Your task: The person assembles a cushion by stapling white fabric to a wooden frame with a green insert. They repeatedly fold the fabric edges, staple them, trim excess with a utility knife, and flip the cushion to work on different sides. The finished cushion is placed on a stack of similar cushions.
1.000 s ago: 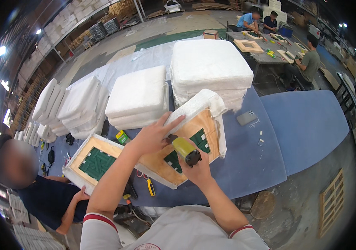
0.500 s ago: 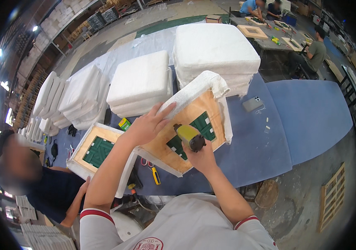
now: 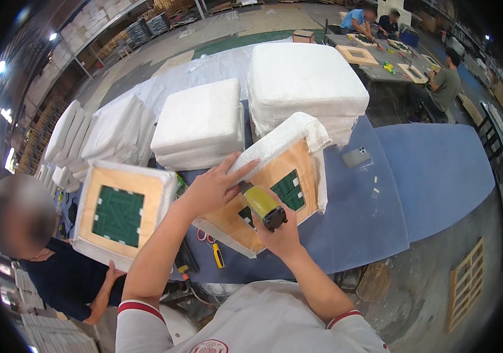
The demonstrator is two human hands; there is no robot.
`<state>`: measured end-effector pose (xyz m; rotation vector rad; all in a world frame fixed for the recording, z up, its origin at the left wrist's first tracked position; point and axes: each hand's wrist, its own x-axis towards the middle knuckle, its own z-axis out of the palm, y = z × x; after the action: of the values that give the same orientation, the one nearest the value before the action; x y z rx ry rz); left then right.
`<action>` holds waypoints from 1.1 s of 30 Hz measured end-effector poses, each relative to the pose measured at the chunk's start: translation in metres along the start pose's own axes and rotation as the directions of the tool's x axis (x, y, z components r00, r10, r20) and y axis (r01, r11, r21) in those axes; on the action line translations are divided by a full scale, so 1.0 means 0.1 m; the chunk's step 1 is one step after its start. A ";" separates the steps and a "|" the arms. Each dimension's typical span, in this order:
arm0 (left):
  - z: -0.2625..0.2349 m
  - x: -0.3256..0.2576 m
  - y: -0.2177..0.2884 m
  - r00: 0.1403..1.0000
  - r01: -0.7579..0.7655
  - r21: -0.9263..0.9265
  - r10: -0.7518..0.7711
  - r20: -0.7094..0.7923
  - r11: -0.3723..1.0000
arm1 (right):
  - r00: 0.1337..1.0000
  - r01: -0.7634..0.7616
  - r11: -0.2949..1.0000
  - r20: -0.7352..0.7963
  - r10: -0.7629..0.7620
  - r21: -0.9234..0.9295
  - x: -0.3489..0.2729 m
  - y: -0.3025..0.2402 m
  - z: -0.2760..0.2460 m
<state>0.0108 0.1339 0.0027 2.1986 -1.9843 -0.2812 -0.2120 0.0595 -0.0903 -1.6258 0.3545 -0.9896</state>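
Observation:
A padded seat (image 3: 278,138) is tilted in front of me, its wooden underside turned up and green webbing (image 3: 291,189) in the opening. White cover material wraps over its edges. My left hand (image 3: 210,187) grips the seat's upper left edge, with fingers laid over the white cover. My right hand (image 3: 281,236) is closed around a yellow-green staple gun (image 3: 261,206) with a black end cap. The gun's nose is close to my left fingers, at the cover's inner edge; whether it touches is hidden.
On my left a person (image 3: 66,276) holds a similar seat (image 3: 163,182). White padded seats (image 3: 307,76) stand stacked along the table's (image 3: 375,206) far side. A phone (image 3: 355,157) lies to the right; scissors (image 3: 204,235) and a yellow-handled screwdriver (image 3: 218,256) lie near the front edge.
The staple gun has moved left toward my left hand, which has shifted slightly. The person on my left has raised their seat more upright. The view has tilted a little.

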 end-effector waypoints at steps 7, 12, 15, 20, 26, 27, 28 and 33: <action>-0.10 -0.02 0.09 0.998 0.042 0.002 -0.043 0.052 0.999 | 0.995 -0.062 0.997 0.085 0.058 0.052 -0.02 -0.04 0.04; -0.20 -0.03 0.08 0.998 0.025 -0.204 -0.012 0.066 0.979 | 0.998 -0.062 0.987 0.022 0.059 0.151 -0.10 0.02 0.05; -0.10 -0.10 -0.62 0.988 0.115 -0.430 -0.059 0.141 0.895 | 1.000 0.006 1.000 -0.019 -0.005 0.017 -0.14 -0.02 0.03; -0.05 -0.20 -0.18 0.949 0.312 -0.285 -0.283 0.137 0.907 | 0.996 -0.089 0.994 0.038 0.086 0.067 -0.14 0.12 0.02; -0.14 -0.28 -0.11 0.981 0.170 -0.214 -0.145 0.127 0.962 | 0.989 -0.148 0.980 0.036 0.144 0.130 -0.17 0.06 0.04; -0.17 -0.28 -0.16 0.982 0.159 -0.236 -0.128 0.141 0.958 | 0.988 -0.156 0.978 0.036 0.152 0.140 -0.19 0.07 0.02; -0.18 -0.24 -0.28 0.984 0.169 -0.327 -0.140 0.109 0.930 | 0.986 -0.164 0.975 0.036 0.160 0.150 -0.20 0.09 0.01; -0.12 0.03 -0.52 0.923 0.384 -0.484 -0.322 0.210 0.786 | 0.987 -0.162 0.985 0.019 0.161 0.060 -0.23 0.09 -0.03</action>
<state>0.0646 0.1362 0.0013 2.1882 -1.2968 -0.9000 -0.2256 0.0706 -0.1081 -1.5225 0.4359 -0.8582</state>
